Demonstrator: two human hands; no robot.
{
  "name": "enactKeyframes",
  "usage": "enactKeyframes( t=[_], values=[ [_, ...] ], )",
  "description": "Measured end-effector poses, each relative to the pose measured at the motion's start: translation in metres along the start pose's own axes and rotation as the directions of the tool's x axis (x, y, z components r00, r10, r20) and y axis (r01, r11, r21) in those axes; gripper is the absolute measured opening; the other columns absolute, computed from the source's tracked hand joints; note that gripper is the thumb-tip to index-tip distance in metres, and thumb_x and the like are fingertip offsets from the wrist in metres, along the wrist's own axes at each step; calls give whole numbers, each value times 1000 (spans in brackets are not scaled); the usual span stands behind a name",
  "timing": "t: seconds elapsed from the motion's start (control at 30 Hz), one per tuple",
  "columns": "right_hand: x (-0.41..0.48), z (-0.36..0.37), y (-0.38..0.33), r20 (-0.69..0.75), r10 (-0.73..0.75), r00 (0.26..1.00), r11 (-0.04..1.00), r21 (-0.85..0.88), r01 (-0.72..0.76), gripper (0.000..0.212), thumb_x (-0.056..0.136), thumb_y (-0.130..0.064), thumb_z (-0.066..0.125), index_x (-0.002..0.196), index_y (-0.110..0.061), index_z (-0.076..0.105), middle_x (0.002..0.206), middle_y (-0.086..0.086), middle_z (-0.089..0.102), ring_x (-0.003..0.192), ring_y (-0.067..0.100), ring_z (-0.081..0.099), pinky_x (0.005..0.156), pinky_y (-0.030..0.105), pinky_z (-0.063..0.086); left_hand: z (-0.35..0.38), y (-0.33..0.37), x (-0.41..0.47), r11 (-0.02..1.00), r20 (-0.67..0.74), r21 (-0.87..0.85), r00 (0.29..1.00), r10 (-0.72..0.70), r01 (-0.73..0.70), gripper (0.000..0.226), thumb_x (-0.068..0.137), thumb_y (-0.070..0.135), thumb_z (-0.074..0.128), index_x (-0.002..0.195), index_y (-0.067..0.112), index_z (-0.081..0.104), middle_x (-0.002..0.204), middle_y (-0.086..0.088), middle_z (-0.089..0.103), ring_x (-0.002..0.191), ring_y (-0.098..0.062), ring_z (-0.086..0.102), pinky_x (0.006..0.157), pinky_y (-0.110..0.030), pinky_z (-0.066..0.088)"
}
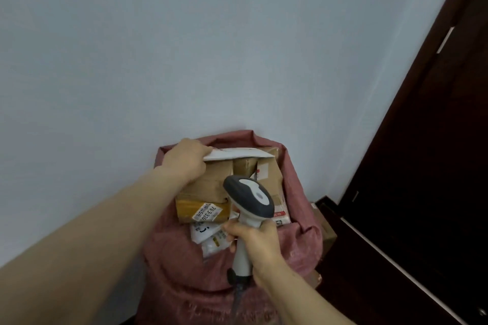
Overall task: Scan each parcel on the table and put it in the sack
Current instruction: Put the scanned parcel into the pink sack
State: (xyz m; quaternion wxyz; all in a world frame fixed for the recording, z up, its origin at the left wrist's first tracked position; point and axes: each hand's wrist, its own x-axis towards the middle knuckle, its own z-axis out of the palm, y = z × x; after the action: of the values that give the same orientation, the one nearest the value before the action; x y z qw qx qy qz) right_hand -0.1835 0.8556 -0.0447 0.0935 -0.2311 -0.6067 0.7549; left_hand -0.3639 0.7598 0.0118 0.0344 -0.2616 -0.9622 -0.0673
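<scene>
A dull red woven sack (179,258) stands open against the wall, filled with several cardboard boxes (208,187) and white mailers (208,235). My left hand (184,161) grips the left end of a flat white parcel (243,153), which lies across the top of the boxes at the sack's far rim. My right hand (256,243) grips the handle of a grey and white barcode scanner (250,198) held over the sack's mouth, its head pointing away from me. Its cable drops down in front of the sack.
A pale wall (184,47) rises behind the sack. A dark wooden door and frame (422,166) fill the right side. A brown box (326,232) sits low to the right of the sack, partly hidden.
</scene>
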Motion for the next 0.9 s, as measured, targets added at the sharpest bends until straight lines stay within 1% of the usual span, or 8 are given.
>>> enactKeyframes(
  t=[0.07, 0.17, 0.27, 0.33, 0.5, 0.63, 0.73, 0.9],
  values=[
    [8, -2, -1, 24, 20, 1000, 1000, 3, -20, 13, 77, 11, 70, 69, 2, 64, 59, 13, 60, 43, 14, 52, 45, 26, 43, 7, 4, 1, 999, 68, -47, 997, 21, -18, 43, 90, 15, 45, 132, 20, 54, 142, -4, 47, 127, -24, 44, 104, -38, 39],
    [11, 3, 3, 53, 46, 998, 999, 13, -47, 16, 76, 11, 70, 69, 1, 61, 58, 15, 59, 45, 18, 52, 44, 26, 42, 9, -3, -12, 990, 42, -132, 998, -38, 43, 51, 91, 14, 43, 142, 19, 44, 151, -3, 38, 137, -23, 33, 113, -36, 28],
    [1, 17, 7, 89, 56, 995, 998, 16, -57, 19, 77, 11, 69, 65, -1, 61, 52, 11, 58, 43, 18, 51, 44, 26, 42, 0, -18, -42, 976, -20, -183, 992, -121, 115, 51, 92, 14, 42, 142, 20, 45, 146, -6, 45, 132, -24, 39, 107, -35, 35],
    [-17, 31, 10, 152, 66, 986, 997, 29, -71, 12, 80, 10, 67, 75, 0, 63, 59, 12, 63, 43, 16, 51, 45, 28, 43, -10, -32, -74, 971, -33, -179, 985, -169, 161, 49, 92, 14, 43, 141, 19, 46, 142, -8, 48, 129, -26, 42, 103, -34, 37],
    [-90, 81, 39, 338, 157, 928, 987, -97, -132, 12, 84, 9, 64, 81, -3, 61, 59, 11, 64, 46, 18, 54, 46, 27, 45, -22, -92, -194, 921, 2, -179, 936, -351, 346, 54, 93, 20, 44, 146, 25, 37, 150, -1, 40, 136, -22, 36, 110, -35, 32],
    [-173, 140, 90, 485, 288, 826, 949, -262, -177, 11, 85, 5, 64, 84, -5, 59, 58, 10, 62, 45, 19, 52, 47, 27, 44, -23, -147, -337, 844, 42, -200, 864, -501, 498, 54, 93, 21, 45, 146, 25, 36, 149, 1, 41, 135, -21, 38, 108, -34, 35],
    [-252, 192, 128, 580, 410, 704, 908, -337, -250, 9, 87, 3, 64, 89, -3, 57, 58, 11, 61, 43, 17, 52, 44, 25, 45, -26, -184, -455, 768, 76, -171, 786, -614, 617, 54, 94, 23, 47, 147, 25, 34, 148, 1, 41, 135, -21, 39, 103, -34, 38],
    [-376, 280, 164, 675, 551, 491, 833, -410, -372, 5, 90, -4, 63, 94, -1, 61, 62, 12, 64, 45, 17, 53, 44, 26, 46, -44, -238, -633, 570, 46, -197, 588, -808, 798, 56, 95, 26, 49, 148, 24, 32, 147, -2, 42, 130, -23, 44, 95, -33, 43]
  ],
)
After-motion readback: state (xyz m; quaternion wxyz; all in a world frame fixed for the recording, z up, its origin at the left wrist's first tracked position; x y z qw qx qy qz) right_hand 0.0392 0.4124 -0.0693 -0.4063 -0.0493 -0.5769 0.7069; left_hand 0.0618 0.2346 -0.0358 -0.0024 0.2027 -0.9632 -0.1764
